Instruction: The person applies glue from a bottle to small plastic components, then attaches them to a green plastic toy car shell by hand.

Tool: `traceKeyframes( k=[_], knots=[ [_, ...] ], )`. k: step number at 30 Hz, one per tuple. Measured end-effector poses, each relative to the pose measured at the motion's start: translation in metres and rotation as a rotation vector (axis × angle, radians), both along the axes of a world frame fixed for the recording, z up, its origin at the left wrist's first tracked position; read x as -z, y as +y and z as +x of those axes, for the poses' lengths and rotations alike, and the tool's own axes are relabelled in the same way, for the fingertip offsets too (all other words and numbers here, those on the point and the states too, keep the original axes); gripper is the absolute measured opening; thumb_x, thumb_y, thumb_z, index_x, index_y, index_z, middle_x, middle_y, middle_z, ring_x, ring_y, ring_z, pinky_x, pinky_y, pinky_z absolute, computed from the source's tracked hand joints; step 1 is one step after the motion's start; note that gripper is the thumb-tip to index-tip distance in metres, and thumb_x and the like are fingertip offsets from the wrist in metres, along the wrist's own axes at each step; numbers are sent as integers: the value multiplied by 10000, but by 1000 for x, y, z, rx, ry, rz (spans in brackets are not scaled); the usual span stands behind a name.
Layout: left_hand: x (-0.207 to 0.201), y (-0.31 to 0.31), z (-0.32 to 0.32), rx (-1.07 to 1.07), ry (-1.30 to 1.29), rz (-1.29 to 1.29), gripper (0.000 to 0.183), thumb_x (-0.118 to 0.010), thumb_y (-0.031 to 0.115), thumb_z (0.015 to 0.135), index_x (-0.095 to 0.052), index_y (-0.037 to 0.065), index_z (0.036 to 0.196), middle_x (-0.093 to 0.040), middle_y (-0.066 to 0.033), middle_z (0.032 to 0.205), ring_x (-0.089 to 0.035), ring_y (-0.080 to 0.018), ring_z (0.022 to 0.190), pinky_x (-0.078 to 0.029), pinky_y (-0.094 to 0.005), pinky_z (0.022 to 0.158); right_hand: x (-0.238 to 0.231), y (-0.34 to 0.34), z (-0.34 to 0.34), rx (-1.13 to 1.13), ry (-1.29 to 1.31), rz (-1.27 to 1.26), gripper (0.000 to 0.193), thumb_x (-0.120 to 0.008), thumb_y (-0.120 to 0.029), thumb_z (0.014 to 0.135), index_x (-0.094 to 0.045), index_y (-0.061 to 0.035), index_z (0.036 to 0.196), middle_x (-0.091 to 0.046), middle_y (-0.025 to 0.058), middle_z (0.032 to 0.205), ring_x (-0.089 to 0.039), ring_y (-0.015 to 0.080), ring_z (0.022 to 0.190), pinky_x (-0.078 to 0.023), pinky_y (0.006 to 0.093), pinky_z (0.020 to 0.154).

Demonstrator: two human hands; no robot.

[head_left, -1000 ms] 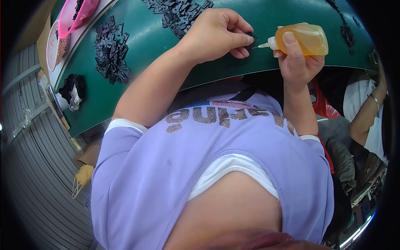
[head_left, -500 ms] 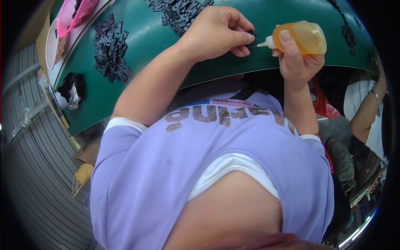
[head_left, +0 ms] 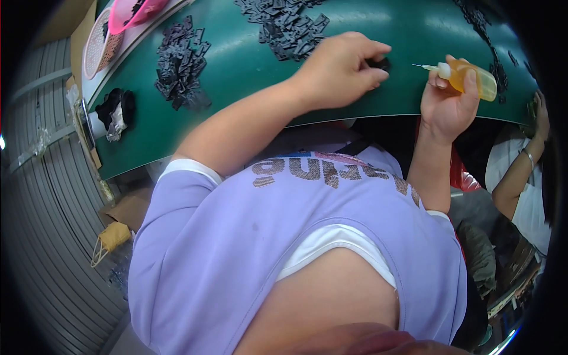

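Bottle: squeeze bottle (head_left: 485,84) of amber liquid is lying nearly sideways in the right hand, above the green table's near edge, base tipping slightly down to the right.
Needle tip: thin needle (head_left: 420,65) on the white cap (head_left: 444,71) is pointing left toward the other hand, staying clear of it.
Right hand: right hand (head_left: 448,106) is grasping the bottle, thumb and fingers wrapping around its body.
Dark piece: small dark piece (head_left: 378,63) is showing between left thumb and forefinger; its shape is partly hidden.
Left hand: left hand (head_left: 340,71) is grasping the dark piece, thumb and forefinger curving around it, palm side facing away from view.
Middle pile: black flat parts (head_left: 291,36) are lying heaped just beyond the left hand.
Left pile: second heap (head_left: 180,65) of similar parts is sitting left of the left forearm.
Right strip: dark strand-like row (head_left: 498,71) is running along the table beyond the bottle.
Table: green table (head_left: 236,68) is supporting the piles.
Far left: bright pink basket (head_left: 121,21) is overlapping a pale pink perforated basket (head_left: 94,54); black bundle (head_left: 108,107) is lying nearer.
Co-worker: another person's hand (head_left: 541,116) is resting by the table's right end.
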State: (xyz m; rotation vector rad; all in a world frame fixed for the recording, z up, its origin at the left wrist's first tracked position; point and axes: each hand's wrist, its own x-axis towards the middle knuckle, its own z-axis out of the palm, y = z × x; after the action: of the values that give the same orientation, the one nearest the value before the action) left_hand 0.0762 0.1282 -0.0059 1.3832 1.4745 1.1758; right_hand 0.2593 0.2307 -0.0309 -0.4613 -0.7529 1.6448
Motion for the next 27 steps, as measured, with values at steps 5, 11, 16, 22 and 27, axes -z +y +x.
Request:
traceKeyframes(
  k=[5, 11, 16, 22, 27],
  knots=[
    [-12, 3, -20, -292, 700, 282, 235, -702, 153, 776, -672, 33, 975, -640, -81, 874, -645, -209, 710, -514, -299, 624, -4, -1, 6, 44, -4, 34, 287, -549, -181, 898, -554, 10, 1112, -624, 193, 1028, -557, 204, 737, -453, 317, 643],
    [-37, 11, -48, -426, 806, -156, 194, -696, 188, 737, -655, 25, 834, -611, -186, 877, -609, -337, 871, -487, -414, 768, -3, -8, -2, -46, -90, 189, 269, -530, -83, 926, -537, 8, 1180, -599, 194, 1141, -616, 229, 882, -515, 345, 741],
    [-19, 16, -60, -417, 838, -156, 233, -734, 269, 733, -687, 67, 839, -663, -82, 779, -636, -233, 695, -497, -339, 647, 2, -8, -4, -41, -89, 335, 290, -612, -41, 893, -555, -18, 1176, -619, 163, 1123, -608, 250, 1050, -533, 353, 826],
    [-13, 0, -38, -330, 154, 17, 193, -723, 112, 782, -657, 26, 942, -636, -40, 784, -610, -111, 653, -505, -253, 561, 3, -13, -6, -70, -83, 417, 291, -647, 6, 855, -561, -3, 1132, -627, 159, 1093, -601, 289, 1083, -498, 395, 930],
    [-18, -9, -15, -6, -329, -296, 251, -658, 29, 839, -607, -20, 1080, -623, -45, 801, -625, -102, 660, -543, -222, 584, 1, -20, -5, -51, -175, 404, 268, -645, 0, 860, -557, 16, 1112, -631, 151, 1067, -617, 288, 1044, -508, 387, 912]
  ],
)
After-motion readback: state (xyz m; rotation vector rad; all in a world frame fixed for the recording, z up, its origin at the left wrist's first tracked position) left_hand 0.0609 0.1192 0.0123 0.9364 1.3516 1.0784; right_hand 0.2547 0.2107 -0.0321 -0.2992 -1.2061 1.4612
